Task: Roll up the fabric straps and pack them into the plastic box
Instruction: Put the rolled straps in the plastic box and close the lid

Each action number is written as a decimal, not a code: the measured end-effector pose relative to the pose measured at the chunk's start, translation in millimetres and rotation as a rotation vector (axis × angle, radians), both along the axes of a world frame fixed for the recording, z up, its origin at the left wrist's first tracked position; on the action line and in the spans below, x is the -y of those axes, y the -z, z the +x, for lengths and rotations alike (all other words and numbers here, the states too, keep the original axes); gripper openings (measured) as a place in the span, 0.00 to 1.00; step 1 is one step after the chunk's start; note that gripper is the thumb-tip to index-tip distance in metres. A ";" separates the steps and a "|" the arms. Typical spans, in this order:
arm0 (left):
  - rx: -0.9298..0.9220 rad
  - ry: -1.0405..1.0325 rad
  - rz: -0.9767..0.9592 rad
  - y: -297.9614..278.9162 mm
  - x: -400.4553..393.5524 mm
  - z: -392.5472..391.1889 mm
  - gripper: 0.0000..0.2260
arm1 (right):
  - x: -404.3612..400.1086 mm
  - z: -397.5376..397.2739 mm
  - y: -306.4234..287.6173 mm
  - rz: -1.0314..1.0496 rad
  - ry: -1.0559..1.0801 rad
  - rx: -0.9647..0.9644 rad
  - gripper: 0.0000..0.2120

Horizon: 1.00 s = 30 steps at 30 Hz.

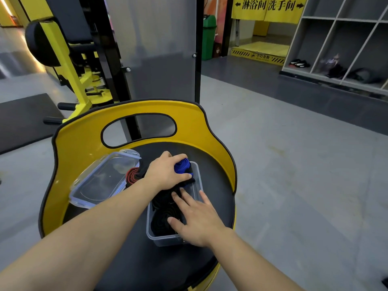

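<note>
A clear plastic box (197, 177) stands on the black seat (218, 164) of a yellow chair. My left hand (165, 171) grips a rolled blue strap (182, 166) over the far end of the box. Rolled black straps (162, 221) fill the near part of the box. My right hand (197, 217) lies flat with straight fingers on those black rolls and the box's right wall. A red and black strap (132, 177) lies just left of the box, partly hidden behind my left wrist.
The box's clear lid (102, 181) with blue-edged clips lies on the seat to the left. The yellow chair back (84, 139) curves round the far side. Beyond it stand yellow gym machines (69, 66), a grey panel and open lockers (340, 45).
</note>
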<state>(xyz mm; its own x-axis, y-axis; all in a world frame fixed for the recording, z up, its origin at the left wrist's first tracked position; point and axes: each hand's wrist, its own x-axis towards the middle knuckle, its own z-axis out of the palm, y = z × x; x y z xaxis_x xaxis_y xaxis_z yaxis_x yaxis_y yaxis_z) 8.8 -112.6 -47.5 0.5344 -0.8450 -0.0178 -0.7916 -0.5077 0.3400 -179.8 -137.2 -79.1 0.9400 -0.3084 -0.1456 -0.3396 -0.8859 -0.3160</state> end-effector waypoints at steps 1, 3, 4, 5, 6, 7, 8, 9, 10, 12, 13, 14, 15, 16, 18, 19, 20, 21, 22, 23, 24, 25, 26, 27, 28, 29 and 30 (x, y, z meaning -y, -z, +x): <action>0.042 0.044 0.042 0.0 0.0 1.7 0.31 | -0.1 0.0 0.8 0.000 0.003 -0.004 0.35; 0.128 0.116 0.131 -4.0 1.5 5.5 0.31 | 0.6 0.3 1.9 0.005 0.010 -0.013 0.35; 0.152 0.130 0.168 -7.3 2.4 7.8 0.31 | 1.4 0.1 2.2 0.006 0.014 -0.015 0.35; 0.164 0.137 0.195 -10.8 3.4 10.4 0.31 | 2.0 -0.2 2.2 0.006 0.018 -0.015 0.35; 0.163 0.139 0.216 -12.8 3.7 12.8 0.31 | 2.3 -0.6 2.3 0.006 0.020 -0.017 0.35; 0.155 0.140 0.231 -13.4 3.4 15.0 0.31 | 2.0 -0.7 2.4 0.006 0.020 -0.019 0.35; 0.150 0.141 0.244 -12.6 3.2 16.2 0.31 | 1.3 -0.9 2.6 0.006 0.019 -0.020 0.35; 0.155 0.145 0.257 -11.6 3.7 16.6 0.31 | 0.5 -1.2 2.4 0.005 0.020 -0.020 0.35; 0.168 0.151 0.275 -10.7 4.3 16.9 0.31 | -0.2 -1.3 2.2 0.004 0.020 -0.020 0.35; 0.210 0.176 0.318 -10.0 6.9 16.2 0.31 | -0.4 -1.4 1.5 -0.001 0.022 -0.020 0.35; 0.236 0.184 0.338 -9.1 8.0 15.5 0.31 | -0.2 -1.3 1.3 -0.002 0.024 -0.020 0.35; 0.264 0.185 0.354 -7.7 8.7 14.3 0.30 | 0.0 -1.3 0.9 -0.003 0.025 -0.019 0.35; 0.288 0.178 0.363 -5.5 8.8 13.0 0.30 | 0.1 -1.1 0.4 -0.004 0.025 -0.020 0.35; 0.301 0.162 0.363 -2.6 8.3 11.8 0.30 | -0.1 -0.7 0.3 -0.003 0.024 -0.021 0.35; 0.288 0.118 0.341 3.0 6.3 10.4 0.30 | -0.2 -0.4 0.4 -0.003 0.024 -0.021 0.35; 0.284 0.105 0.326 5.1 5.0 9.6 0.30 | -0.7 -0.6 0.5 -0.003 0.026 -0.020 0.35; 0.288 0.103 0.313 7.2 3.0 8.8 0.30 | -0.8 -1.4 0.6 -0.001 0.028 -0.017 0.35; 0.304 0.110 0.303 9.6 0.3 7.3 0.30 | -1.1 -2.3 0.7 0.002 0.027 -0.014 0.35; 0.335 0.119 0.295 12.8 -2.9 4.8 0.30 | -1.7 -3.5 1.0 0.005 0.025 -0.010 0.35; 0.379 0.128 0.283 16.4 -5.9 2.2 0.30 | -2.1 -4.3 0.7 0.005 0.023 -0.003 0.34; 0.423 0.136 0.259 19.0 -8.4 -0.2 0.30 | -3.0 -4.4 0.6 0.005 0.019 0.005 0.34; 0.458 0.153 0.219 20.6 -10.3 -2.2 0.31 | -3.7 -4.2 0.7 0.007 0.017 0.010 0.34; 0.477 0.189 0.165 20.8 -10.9 -3.1 0.31 | -3.7 -3.8 0.9 0.007 0.017 0.012 0.34; 0.466 0.247 0.115 20.0 -11.7 -2.9 0.32 | -3.6 -3.3 1.2 0.006 0.019 0.013 0.34; 0.426 0.320 0.083 18.7 -13.2 -2.4 0.34 | -2.9 -2.9 1.7 0.001 0.019 0.013 0.34; 0.380 0.392 0.081 18.0 -15.7 -1.9 0.35 | -2.7 -2.7 1.9 -0.004 0.020 0.015 0.35; 0.342 0.444 0.097 19.4 -19.4 -1.2 0.36 | -2.1 -2.8 2.3 -0.008 0.020 0.015 0.35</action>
